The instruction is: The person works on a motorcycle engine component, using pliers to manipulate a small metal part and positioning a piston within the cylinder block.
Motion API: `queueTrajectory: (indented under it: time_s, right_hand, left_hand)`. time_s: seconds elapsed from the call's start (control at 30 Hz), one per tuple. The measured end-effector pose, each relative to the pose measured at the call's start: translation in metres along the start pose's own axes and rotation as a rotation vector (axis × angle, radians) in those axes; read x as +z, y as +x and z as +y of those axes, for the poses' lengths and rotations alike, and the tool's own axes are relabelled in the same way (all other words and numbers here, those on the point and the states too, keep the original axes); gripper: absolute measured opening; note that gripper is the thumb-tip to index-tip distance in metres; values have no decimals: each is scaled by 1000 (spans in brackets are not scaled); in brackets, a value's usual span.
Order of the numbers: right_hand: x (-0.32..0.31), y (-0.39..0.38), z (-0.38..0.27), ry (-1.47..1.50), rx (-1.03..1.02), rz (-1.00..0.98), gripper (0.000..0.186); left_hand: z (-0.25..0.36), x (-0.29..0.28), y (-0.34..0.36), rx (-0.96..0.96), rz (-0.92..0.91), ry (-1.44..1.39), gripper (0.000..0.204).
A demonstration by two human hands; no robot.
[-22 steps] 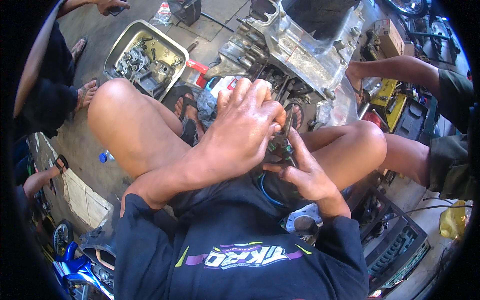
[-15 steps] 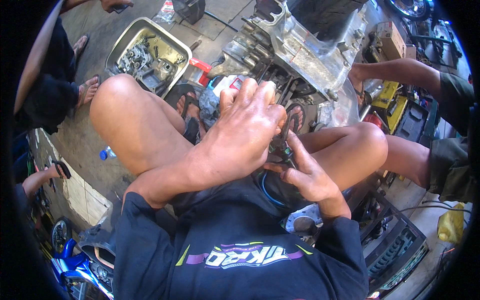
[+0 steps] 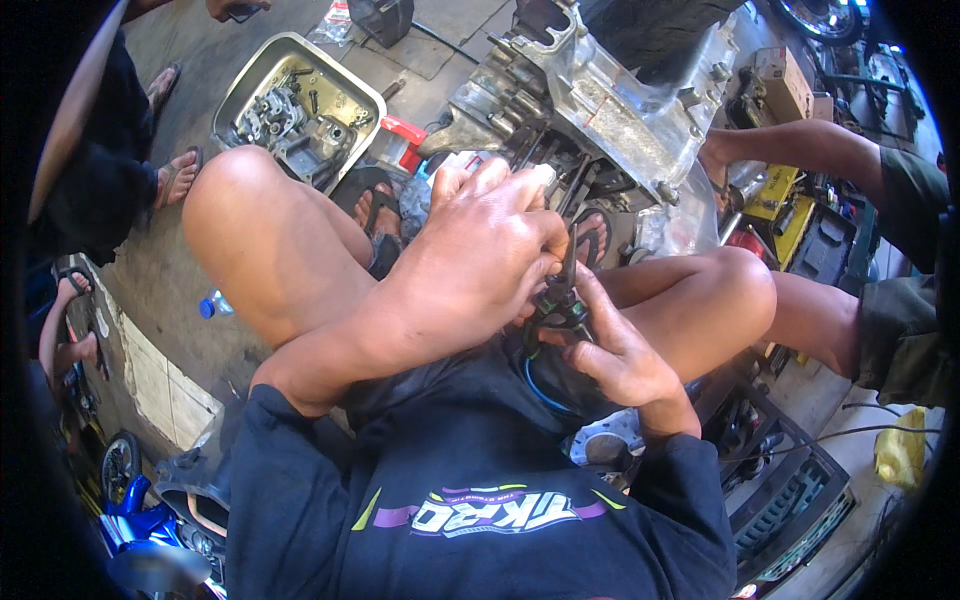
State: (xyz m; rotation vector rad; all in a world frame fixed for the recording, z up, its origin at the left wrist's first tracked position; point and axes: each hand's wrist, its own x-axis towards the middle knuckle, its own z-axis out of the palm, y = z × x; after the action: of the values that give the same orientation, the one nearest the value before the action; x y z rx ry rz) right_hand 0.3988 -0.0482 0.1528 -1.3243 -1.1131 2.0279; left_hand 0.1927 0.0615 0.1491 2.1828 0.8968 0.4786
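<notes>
Over my lap, my left hand [image 3: 485, 255] curls closed, its fingertips and thumb at the upper left side of a dark, oily metal part [image 3: 562, 308]. That part has a narrow upright prong and a greenish tint; its exact kind I cannot make out. From the right, my right hand [image 3: 625, 355] grips the same part, thumb below and fingers along its side. My left knuckles hide some of it. Just beyond my hands, a large grey metal engine case [image 3: 625, 105] sits tilted on the floor, with shafts showing at its near side.
At the upper left lies a basin [image 3: 372, 100] of metal engine parts. A red-and-white box [image 3: 403, 135] is beside it. To the right, another person's leg [image 3: 800, 150] reaches in near a yellow toolbox [image 3: 775, 195]. A black crate [image 3: 790, 480] stands lower right; a blue motorcycle [image 3: 135, 520] lower left.
My left hand has shifted and rolled slightly, baring more of the dark metal part. My right hand stays nearly in place. A bystander's feet at the far left have moved.
</notes>
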Motion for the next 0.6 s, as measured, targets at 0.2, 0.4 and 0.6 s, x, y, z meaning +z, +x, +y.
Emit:
queueTrajectory:
  time_s: [0.2, 0.4, 0.6]
  right_hand:
    - [3, 2, -8, 184, 102, 68, 91]
    - [3, 1, -7, 234, 59, 97, 91]
    - [2, -1, -6, 238, 42, 107, 90]
  left_hand:
    - [-5, -5, 4, -66, -48, -271, 19]
    - [-1, 3, 6, -83, 6, -415, 37]
    - [2, 7, 6, -82, 6, -453, 43]
